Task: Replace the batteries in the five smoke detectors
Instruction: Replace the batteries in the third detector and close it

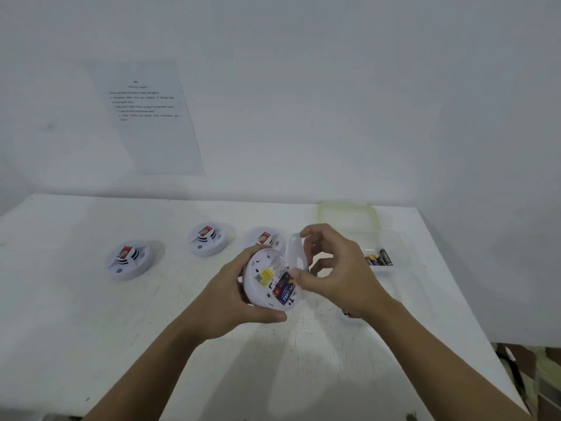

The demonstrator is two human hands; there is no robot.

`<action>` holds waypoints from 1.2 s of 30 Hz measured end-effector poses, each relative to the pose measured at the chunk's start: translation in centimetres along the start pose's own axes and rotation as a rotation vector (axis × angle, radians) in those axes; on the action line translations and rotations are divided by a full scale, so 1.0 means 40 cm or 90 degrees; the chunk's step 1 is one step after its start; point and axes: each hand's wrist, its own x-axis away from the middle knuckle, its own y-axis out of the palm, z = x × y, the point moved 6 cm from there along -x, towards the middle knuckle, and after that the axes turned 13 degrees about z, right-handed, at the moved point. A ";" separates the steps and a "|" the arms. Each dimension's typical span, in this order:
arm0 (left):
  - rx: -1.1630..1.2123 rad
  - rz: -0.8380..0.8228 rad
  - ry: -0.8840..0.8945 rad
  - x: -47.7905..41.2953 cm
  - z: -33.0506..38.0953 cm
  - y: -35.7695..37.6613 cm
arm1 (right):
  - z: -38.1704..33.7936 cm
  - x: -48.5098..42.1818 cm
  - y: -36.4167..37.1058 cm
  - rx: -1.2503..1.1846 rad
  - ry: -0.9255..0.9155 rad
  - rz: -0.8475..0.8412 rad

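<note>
My left hand (pixel 233 296) grips a white round smoke detector (pixel 267 278) turned back side up above the table. Its open compartment shows a dark blue and red battery (pixel 283 288) and a yellow connector (pixel 266 273). My right hand (pixel 331 271) pinches the detector's white back cover (pixel 296 249), which stands tilted up at the detector's right edge. Three more detectors stand face up on the table: one at the left (pixel 129 259), one in the middle (pixel 208 238), one (pixel 265 237) partly hidden behind the held detector.
A clear plastic box (pixel 391 247) with several batteries (pixel 379 258) sits at the right, its greenish lid (pixel 349 215) behind it. A printed sheet (pixel 148 117) hangs on the wall. The white table (pixel 91 329) ends at the right, near clutter on the floor.
</note>
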 end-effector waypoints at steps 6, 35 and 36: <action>-0.004 0.055 0.000 0.035 -0.013 -0.040 | 0.040 0.041 -0.007 -0.104 0.114 0.014; -0.037 0.091 -0.009 0.079 -0.061 -0.070 | 0.131 0.112 0.083 0.325 -0.067 -0.338; -0.036 0.089 -0.009 0.077 -0.058 -0.068 | 0.125 0.103 0.070 0.287 -0.052 -0.284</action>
